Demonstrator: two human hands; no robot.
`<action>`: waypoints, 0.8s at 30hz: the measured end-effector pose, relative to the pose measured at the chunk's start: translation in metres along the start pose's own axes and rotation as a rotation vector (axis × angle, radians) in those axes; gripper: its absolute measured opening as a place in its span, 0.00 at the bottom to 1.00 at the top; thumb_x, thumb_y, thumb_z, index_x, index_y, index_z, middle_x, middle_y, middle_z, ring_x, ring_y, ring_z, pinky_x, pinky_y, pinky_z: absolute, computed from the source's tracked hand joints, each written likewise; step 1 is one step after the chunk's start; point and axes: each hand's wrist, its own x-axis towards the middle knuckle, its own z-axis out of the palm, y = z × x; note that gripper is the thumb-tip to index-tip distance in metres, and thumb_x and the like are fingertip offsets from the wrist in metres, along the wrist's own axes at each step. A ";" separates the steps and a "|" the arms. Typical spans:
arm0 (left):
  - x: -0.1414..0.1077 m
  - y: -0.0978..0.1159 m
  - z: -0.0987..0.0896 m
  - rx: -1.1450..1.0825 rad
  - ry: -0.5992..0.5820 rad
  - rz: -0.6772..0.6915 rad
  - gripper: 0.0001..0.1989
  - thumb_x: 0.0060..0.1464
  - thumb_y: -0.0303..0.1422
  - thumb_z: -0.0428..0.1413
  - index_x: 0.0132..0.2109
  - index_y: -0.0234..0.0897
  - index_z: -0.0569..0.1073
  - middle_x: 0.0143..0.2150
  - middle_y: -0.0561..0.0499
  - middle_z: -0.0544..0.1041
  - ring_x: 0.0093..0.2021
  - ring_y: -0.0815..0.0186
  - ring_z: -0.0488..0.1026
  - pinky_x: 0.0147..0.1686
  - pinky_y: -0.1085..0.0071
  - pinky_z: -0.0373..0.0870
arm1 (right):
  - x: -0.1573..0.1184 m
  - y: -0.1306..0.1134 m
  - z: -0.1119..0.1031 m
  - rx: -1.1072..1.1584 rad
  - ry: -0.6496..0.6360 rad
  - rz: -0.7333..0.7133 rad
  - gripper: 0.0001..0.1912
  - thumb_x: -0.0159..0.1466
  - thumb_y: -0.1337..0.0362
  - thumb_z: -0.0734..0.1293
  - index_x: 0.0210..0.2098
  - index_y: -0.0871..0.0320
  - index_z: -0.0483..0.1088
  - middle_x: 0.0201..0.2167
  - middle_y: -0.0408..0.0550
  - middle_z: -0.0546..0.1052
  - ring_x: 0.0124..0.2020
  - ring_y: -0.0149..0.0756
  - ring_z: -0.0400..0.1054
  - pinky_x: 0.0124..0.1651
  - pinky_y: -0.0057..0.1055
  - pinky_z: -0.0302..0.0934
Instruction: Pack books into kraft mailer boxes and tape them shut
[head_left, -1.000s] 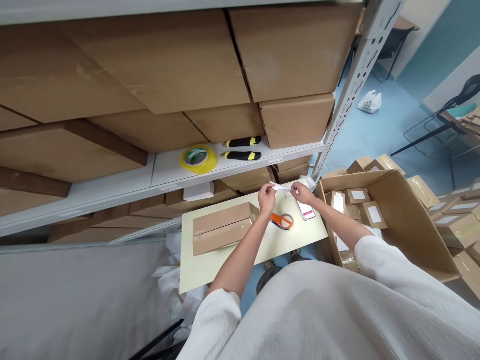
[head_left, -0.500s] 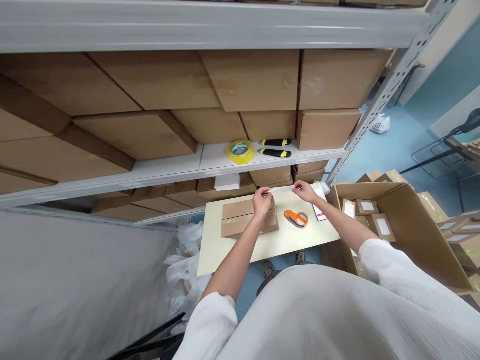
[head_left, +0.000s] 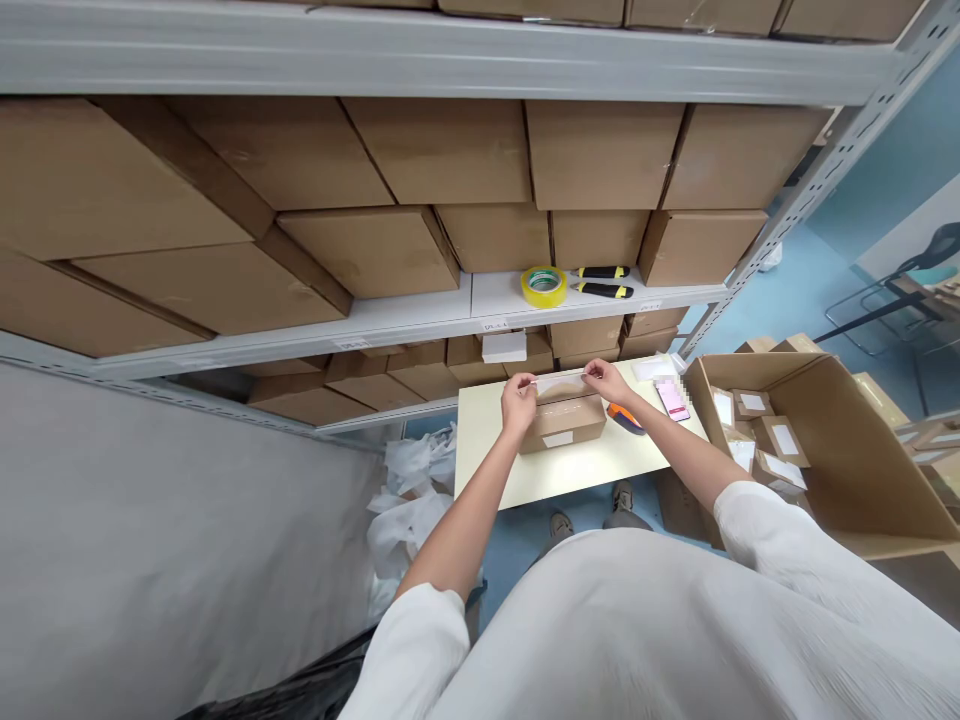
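Pinching a clear tape strip (head_left: 559,383) between left hand (head_left: 518,403) and right hand (head_left: 606,381), we are holding it, not yet stuck, over the cardboard box (head_left: 562,425)

Two hands (head_left: 519,403), one strip of tape (head_left: 559,381) between them, one parcel (head_left: 562,428) and one orange tape dispenser (head_left: 622,418) on one counter (head_left: 491,445), one tape roll (head_left: 544,286), two box cutters (head_left: 604,290) on the shelf (head_left: 495,305), one open carton (head_left: 825,400) holding at least five small boxes (head_left: 784,440).
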 end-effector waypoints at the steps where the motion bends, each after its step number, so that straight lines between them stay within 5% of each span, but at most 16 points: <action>1: -0.001 -0.004 -0.004 -0.018 -0.006 -0.017 0.10 0.62 0.28 0.54 0.47 0.43 0.77 0.46 0.49 0.81 0.49 0.62 0.79 0.51 0.67 0.75 | -0.003 -0.001 0.006 0.009 0.001 0.012 0.10 0.59 0.54 0.68 0.36 0.53 0.67 0.34 0.43 0.77 0.36 0.37 0.71 0.45 0.35 0.69; 6: -0.004 -0.017 -0.015 -0.080 -0.003 -0.125 0.21 0.61 0.27 0.58 0.60 0.44 0.70 0.40 0.53 0.79 0.39 0.65 0.79 0.44 0.68 0.75 | -0.014 -0.005 0.022 0.036 0.003 0.081 0.12 0.58 0.56 0.68 0.38 0.52 0.67 0.31 0.39 0.74 0.34 0.35 0.69 0.41 0.32 0.66; 11: -0.004 -0.030 -0.019 -0.065 0.006 -0.195 0.26 0.59 0.25 0.63 0.62 0.44 0.68 0.38 0.56 0.78 0.37 0.67 0.78 0.43 0.69 0.73 | -0.019 -0.007 0.029 -0.060 0.039 0.182 0.17 0.56 0.58 0.69 0.43 0.50 0.63 0.27 0.34 0.73 0.32 0.37 0.70 0.41 0.33 0.64; 24: -0.006 -0.069 -0.007 0.246 -0.108 0.066 0.20 0.64 0.25 0.55 0.60 0.43 0.66 0.48 0.48 0.75 0.42 0.61 0.76 0.49 0.61 0.75 | -0.020 0.005 0.050 -0.441 0.058 0.227 0.14 0.60 0.68 0.65 0.42 0.48 0.58 0.33 0.41 0.76 0.36 0.44 0.72 0.41 0.36 0.63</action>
